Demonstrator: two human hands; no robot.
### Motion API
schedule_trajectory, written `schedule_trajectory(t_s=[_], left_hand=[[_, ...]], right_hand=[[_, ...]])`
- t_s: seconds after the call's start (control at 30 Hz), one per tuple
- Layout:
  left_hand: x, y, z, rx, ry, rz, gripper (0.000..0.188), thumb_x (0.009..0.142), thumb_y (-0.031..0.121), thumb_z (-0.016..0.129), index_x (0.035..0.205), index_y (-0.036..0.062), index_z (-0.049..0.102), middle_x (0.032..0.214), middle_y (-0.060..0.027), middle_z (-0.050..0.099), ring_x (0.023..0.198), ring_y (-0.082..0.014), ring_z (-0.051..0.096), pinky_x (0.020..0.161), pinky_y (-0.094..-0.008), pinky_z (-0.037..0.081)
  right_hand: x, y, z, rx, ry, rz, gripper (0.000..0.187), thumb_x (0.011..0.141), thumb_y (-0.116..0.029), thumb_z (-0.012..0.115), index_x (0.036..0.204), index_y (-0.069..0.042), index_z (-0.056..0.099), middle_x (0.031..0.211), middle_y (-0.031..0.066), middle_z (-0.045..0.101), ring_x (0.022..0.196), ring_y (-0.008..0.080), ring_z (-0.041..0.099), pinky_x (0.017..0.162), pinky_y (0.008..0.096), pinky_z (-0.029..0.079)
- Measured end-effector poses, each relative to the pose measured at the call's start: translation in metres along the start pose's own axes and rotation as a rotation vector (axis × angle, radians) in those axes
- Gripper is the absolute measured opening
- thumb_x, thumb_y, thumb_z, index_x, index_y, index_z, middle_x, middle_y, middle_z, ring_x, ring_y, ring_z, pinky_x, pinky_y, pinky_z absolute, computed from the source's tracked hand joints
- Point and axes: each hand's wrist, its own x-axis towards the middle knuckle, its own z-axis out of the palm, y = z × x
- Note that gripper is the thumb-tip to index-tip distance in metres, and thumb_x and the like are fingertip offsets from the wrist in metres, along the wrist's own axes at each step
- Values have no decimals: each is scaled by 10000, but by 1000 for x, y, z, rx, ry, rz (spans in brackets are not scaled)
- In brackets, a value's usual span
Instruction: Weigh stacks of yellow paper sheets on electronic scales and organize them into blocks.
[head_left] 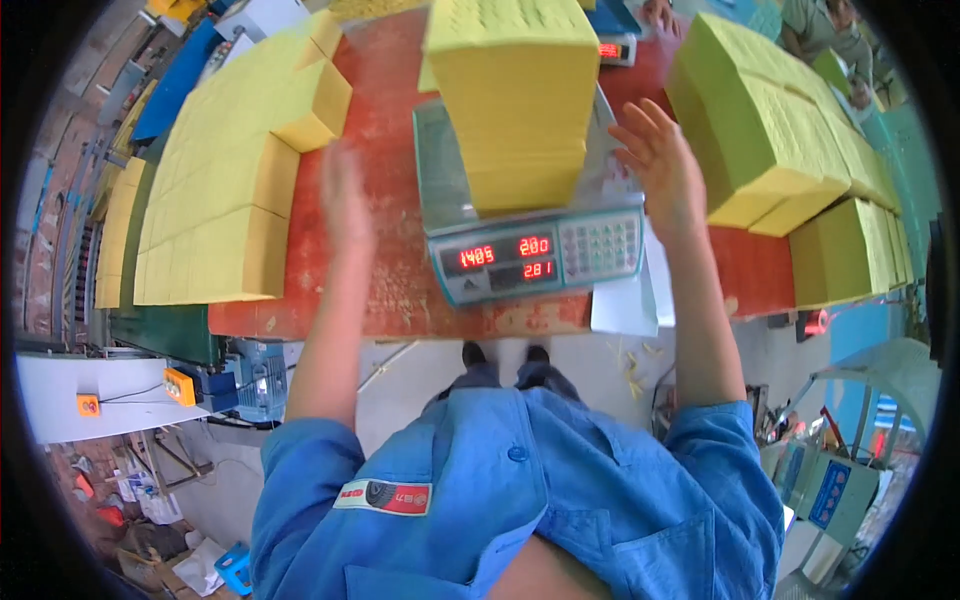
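A tall stack of yellow paper sheets (522, 120) stands upright on the digital scale (600, 275), which has a teal frame and red lit digits. To the right of the stack, my right hand (662, 170) is raised with fingers spread, holding nothing and apart from the paper. My left hand (346, 200) is over the red table, left of the scale, smeared by motion. Its fingers look stretched out, with nothing in them. Nearest to it are the yellow paper blocks (215, 170) on the left.
More yellow paper blocks (765, 130) line the right side of the red table (385, 290). White sheets (625, 305) lie under the scale's right corner. Another person (825, 35) is at the far right, and a hand (658, 14) shows beside a second red display (612, 50).
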Motion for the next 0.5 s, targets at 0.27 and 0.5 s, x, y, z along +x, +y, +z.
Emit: schedule_trajectory(t_s=[0.27, 0.5], left_hand=[[-211, -55, -169, 473, 363, -356, 187, 928, 206, 579, 840, 43, 600, 545, -17, 476, 488, -95, 437, 471, -269, 338], [-251, -53, -146, 171, 416, -473, 287, 907, 121, 489, 1123, -24, 610, 522, -14, 447, 448, -93, 411, 438, -235, 312]], right_hand=[[-205, 29, -93, 137, 51, 429, 523, 960, -400, 512, 1241, 40, 543, 1009, 151, 638, 893, 243, 624, 805, 381, 492], [-213, 37, -51, 224, -139, 509, 395, 975, -272, 498, 1222, 28, 566, 995, 119, 657, 878, 227, 642, 784, 352, 491]])
